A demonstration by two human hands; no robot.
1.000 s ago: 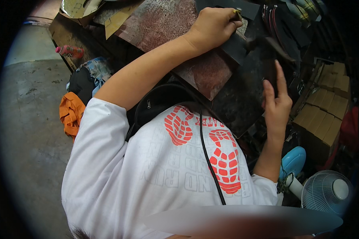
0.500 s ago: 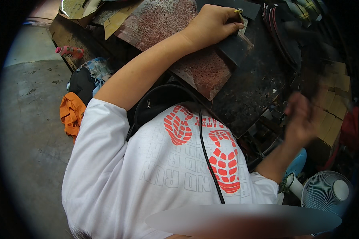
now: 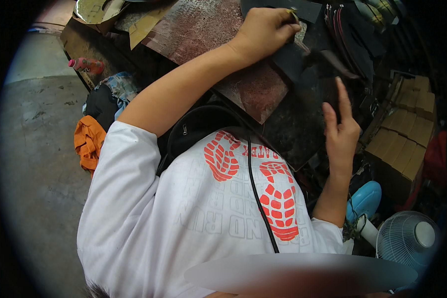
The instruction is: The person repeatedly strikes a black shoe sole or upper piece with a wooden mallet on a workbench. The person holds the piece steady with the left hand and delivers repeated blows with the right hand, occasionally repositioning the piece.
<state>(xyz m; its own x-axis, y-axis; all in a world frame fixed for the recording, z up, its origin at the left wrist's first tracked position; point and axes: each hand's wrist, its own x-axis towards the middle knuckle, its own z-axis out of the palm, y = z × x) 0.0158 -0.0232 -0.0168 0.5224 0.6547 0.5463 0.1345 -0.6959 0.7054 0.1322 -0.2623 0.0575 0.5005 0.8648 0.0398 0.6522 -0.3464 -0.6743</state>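
Note:
At the top of the head view, my left hand [image 3: 267,33] pinches a small upright tool with a yellowish top [image 3: 294,16], perhaps a punch; its lower end is hidden. Below it a small speckled light-grey piece [image 3: 301,31] lies on a dark flat sheet [image 3: 289,62]. My right hand [image 3: 343,136] grips a hammer by its dark handle [image 3: 328,94], index finger stretched along it. The dark hammer head [image 3: 335,62], smeared by motion, hangs to the right of my left hand, apart from the small tool.
A reddish mottled sheet [image 3: 253,97] lies under my left forearm. Thin curved dark strips [image 3: 340,37] lie at the far right. Stacked cardboard pieces [image 3: 402,134] and a white fan [image 3: 407,236] stand on the right. A pink bottle [image 3: 87,65] and orange cloth [image 3: 89,139] are left.
My right hand and the hammer have swung left, toward my left hand. The left hand has shifted only slightly and still pinches the small tool.

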